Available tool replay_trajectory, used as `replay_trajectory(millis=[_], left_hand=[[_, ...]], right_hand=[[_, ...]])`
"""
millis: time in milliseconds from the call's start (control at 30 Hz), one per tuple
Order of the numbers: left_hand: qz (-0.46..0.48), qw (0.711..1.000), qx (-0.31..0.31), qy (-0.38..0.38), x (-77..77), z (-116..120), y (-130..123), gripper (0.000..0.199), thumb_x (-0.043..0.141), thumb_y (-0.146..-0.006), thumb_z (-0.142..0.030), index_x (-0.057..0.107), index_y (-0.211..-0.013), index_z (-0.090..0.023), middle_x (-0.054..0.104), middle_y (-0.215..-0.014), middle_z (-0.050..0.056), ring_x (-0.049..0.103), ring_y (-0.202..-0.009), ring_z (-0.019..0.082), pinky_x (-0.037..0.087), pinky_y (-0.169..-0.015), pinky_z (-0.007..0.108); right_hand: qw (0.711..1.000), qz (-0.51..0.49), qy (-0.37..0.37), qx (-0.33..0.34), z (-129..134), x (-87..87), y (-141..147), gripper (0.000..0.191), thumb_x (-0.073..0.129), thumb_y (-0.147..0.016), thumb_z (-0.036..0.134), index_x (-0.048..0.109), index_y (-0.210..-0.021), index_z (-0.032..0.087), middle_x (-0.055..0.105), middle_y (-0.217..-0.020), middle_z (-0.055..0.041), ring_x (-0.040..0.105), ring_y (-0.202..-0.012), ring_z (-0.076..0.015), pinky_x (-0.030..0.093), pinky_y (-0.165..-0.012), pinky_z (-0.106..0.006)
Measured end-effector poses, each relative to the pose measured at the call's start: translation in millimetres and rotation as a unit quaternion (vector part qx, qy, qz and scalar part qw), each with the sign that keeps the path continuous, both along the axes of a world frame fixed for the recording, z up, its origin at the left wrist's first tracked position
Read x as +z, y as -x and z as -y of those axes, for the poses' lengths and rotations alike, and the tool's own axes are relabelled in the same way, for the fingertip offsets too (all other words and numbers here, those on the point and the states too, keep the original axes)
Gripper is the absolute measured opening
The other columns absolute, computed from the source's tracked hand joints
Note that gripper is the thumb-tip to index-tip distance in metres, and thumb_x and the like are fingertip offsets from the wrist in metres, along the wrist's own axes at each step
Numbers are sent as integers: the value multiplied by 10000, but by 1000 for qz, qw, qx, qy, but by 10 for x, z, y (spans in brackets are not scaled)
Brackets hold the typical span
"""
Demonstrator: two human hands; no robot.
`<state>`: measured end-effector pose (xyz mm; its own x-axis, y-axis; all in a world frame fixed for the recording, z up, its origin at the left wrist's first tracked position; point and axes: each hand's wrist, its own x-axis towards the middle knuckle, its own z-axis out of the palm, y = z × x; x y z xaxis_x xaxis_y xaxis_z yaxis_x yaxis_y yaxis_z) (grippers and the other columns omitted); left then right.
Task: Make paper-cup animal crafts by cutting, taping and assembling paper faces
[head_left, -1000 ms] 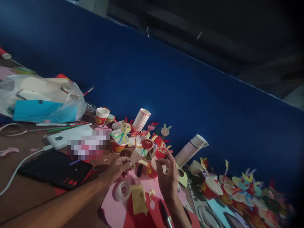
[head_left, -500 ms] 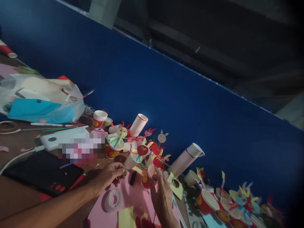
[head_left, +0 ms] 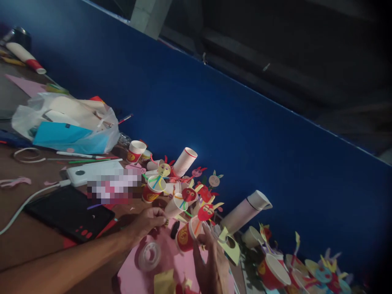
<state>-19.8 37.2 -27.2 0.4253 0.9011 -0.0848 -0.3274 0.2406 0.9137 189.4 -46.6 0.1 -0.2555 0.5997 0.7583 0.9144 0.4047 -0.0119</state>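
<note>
My left hand (head_left: 154, 220) is pinched closed over the pink paper, beside a white cup (head_left: 175, 207); a small dark bit shows at its fingertips, too small to name. My right hand (head_left: 210, 257) has its fingers bent at the rim of a red and white paper cup (head_left: 185, 237), from which a red paper face (head_left: 205, 212) with yellow horns rises. Between the hands lies a small black object (head_left: 175, 230). A roll of clear tape (head_left: 150, 256) rests on the pink paper (head_left: 134, 271) in front of them.
A white bottle (head_left: 245, 213) leans beyond my right hand, near a yellow paper cutout (head_left: 230, 247). More decorated cups (head_left: 273, 271) stand at right. At left are a black phone (head_left: 70, 214), a white power bank (head_left: 94, 172) and a plastic bag (head_left: 73, 126). A blue partition (head_left: 183, 102) runs behind.
The view has shifted, so most things appear further right. The red cup by my right hand now tilts more and shows more of its side. My right fingers are more bent.
</note>
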Motion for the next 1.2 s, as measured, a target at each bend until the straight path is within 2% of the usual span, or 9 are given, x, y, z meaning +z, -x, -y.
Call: replay_trajectory(millis=[167,333,467,600,900,1200], left_hand=[[12,1000,9,-3,35,14,8,226,643,-635,-336,523,-666,-147,561,-546,-21,458,-419,77,360,-392,192],[-11,1000,6,20,55,24,12,199,634,-639,-303,535,-699,-141,548,-532,-30,428,-401,69,374,-393,200],[-1,1000,-3,6,108,93,17,206,645,-647,-304,541,-709,-137,574,-606,-12,482,-477,85,391,-424,202],[-22,1000,0,6,148,136,14,203,650,-640,-298,544,-692,-132,565,-580,-13,494,-497,97,389,-423,200],[-54,998,16,-19,57,94,-23,170,620,-640,-287,541,-678,-142,540,-495,-39,455,-434,87,385,-399,192],[-81,995,24,-59,12,102,-30,102,568,-640,-239,513,-650,-154,528,-466,-50,452,-403,83,395,-396,195]], right_hand=[[1000,10,-4,27,58,4,214,517,452,-894,210,271,-1377,176,681,-740,-52,647,-610,-207,511,-540,-326],[1000,15,4,27,100,12,236,546,486,-882,193,265,-1381,195,683,-757,-49,633,-624,-216,492,-566,-347],[999,25,29,29,131,17,252,588,504,-867,155,241,-1391,205,687,-794,-46,615,-643,-213,484,-598,-364],[998,35,31,44,132,21,275,598,491,-874,153,211,-1402,184,684,-782,-54,599,-639,-208,472,-594,-357],[997,43,-8,59,121,60,338,441,463,-909,206,347,-1329,137,671,-737,-53,578,-608,-178,460,-603,-326],[995,46,1,83,130,40,325,474,507,-871,120,356,-1321,112,683,-762,-49,595,-627,-170,436,-631,-333]])
